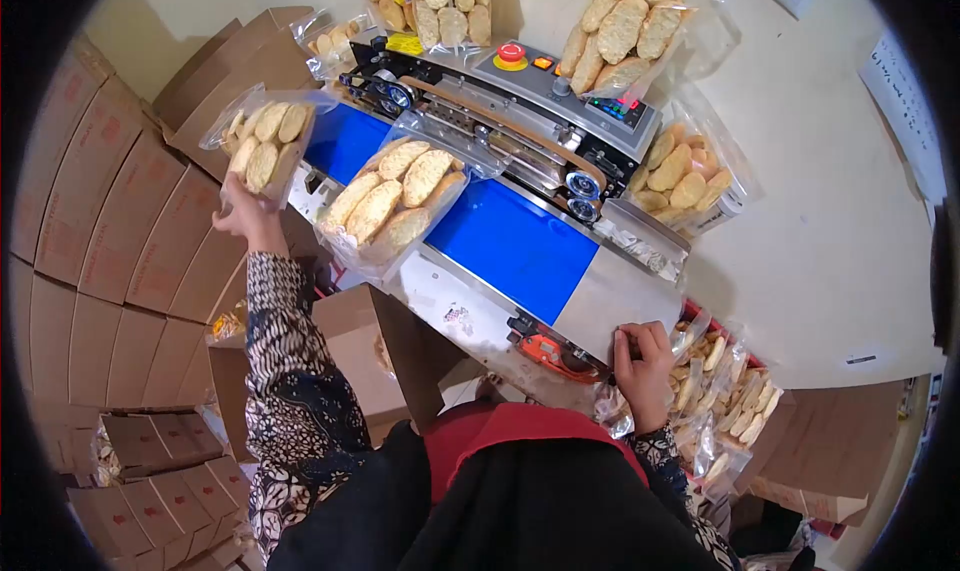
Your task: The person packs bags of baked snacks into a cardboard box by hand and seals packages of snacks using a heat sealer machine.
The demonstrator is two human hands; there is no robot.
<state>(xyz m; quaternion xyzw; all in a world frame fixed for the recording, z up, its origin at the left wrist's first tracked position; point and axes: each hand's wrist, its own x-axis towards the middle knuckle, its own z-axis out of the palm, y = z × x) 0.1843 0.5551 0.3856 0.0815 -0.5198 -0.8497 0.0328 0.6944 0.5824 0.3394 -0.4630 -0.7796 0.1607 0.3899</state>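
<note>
My left hand (250,216) is closed on the lower part of a clear plastic bag of toasted bread slices (262,149), at the left end of a band sealing machine (500,136). Another bag of bread slices (395,196) lies on the blue conveyor belt (515,246), its top edge at the sealing unit. My right hand (642,366) rests with curled fingers on the bare metal plate (625,306) at the belt's right end. Nothing shows in those fingers.
Filled bags (625,31) stand on and behind the machine, with another bag (690,176) at its right. A red crate (725,391) of bagged bread sits near my right hand. An open cardboard box (350,346) stands below the belt. Stacked cartons (110,201) line the left.
</note>
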